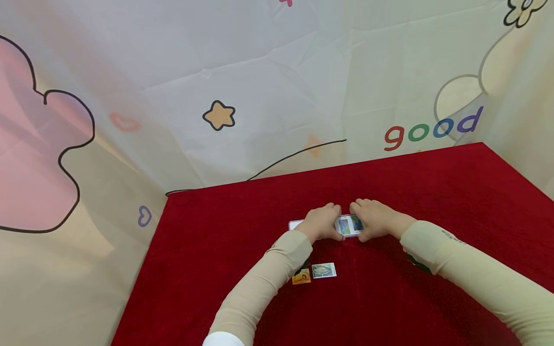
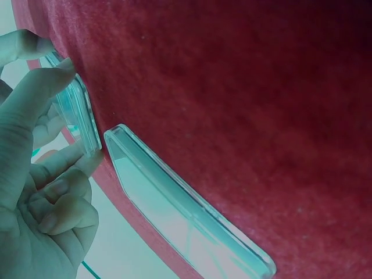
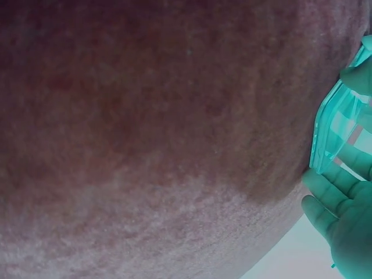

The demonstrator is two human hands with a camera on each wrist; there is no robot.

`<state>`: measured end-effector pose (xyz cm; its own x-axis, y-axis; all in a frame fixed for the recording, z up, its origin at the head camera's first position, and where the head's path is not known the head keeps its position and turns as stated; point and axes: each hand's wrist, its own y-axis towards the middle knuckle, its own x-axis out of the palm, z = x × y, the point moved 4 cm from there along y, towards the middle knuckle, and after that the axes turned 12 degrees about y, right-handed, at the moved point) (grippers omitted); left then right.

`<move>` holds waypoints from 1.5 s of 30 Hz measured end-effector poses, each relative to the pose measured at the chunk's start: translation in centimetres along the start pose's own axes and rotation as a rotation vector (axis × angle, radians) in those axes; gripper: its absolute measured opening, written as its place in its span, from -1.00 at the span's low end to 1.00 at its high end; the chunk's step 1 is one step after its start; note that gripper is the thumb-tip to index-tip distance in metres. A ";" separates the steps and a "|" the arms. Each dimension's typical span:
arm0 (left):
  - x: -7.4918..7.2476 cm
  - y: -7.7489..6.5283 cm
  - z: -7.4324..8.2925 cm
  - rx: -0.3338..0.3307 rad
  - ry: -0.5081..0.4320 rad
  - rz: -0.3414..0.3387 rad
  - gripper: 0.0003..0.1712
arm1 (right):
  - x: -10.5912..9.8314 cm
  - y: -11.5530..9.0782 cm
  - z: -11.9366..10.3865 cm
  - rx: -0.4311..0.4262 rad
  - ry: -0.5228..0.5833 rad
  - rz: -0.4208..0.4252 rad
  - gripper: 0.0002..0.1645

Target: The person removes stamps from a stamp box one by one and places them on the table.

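In the head view, a small clear plastic case [image 1: 349, 225] with stamp-like pictures inside lies between my two hands. My left hand [image 1: 321, 222] holds its left end, with the thumb on the near edge and the fingers on the far edge. The opposite end is gripped by my right hand [image 1: 375, 218] in the same way. A second clear case [image 2: 174, 203] lies on the cloth by my left hand, which hides part of it in the head view. The right wrist view catches the held case [image 3: 334, 125] only at its border.
Nearer to me on the red cloth [image 1: 207, 269] lie a greenish stamp [image 1: 323, 270] and a yellow stamp [image 1: 301, 276], the latter partly covered by my left sleeve. A printed curtain [image 1: 277, 86] hangs behind the table's far edge.
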<state>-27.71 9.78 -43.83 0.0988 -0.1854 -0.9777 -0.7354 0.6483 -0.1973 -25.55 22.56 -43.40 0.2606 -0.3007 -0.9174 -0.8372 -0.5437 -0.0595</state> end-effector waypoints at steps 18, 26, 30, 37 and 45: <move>0.1 0.0 0.2 -0.005 0.016 -0.012 -0.36 | -0.2 0.2 -0.1 0.001 -0.004 -0.026 -0.47; 0.2 -0.1 0.2 -0.015 0.003 -0.014 -0.37 | -0.2 0.3 -0.2 -0.013 -0.006 -0.033 -0.46; 0.1 -0.2 0.2 -0.016 -0.004 -0.013 -0.37 | -0.2 0.2 -0.2 -0.005 0.002 -0.040 -0.47; 0.2 -0.1 0.1 -0.021 -0.012 -0.014 -0.36 | -0.1 0.3 -0.2 -0.001 0.009 -0.050 -0.46; 0.0 -0.1 0.0 -0.020 -0.005 -0.009 -0.39 | -0.3 0.5 -0.2 0.000 0.005 -0.041 -0.44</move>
<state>-27.67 9.73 -43.83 0.1090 -0.1875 -0.9762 -0.7479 0.6314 -0.2048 -25.94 22.23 -43.09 0.2966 -0.2823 -0.9123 -0.8260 -0.5553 -0.0967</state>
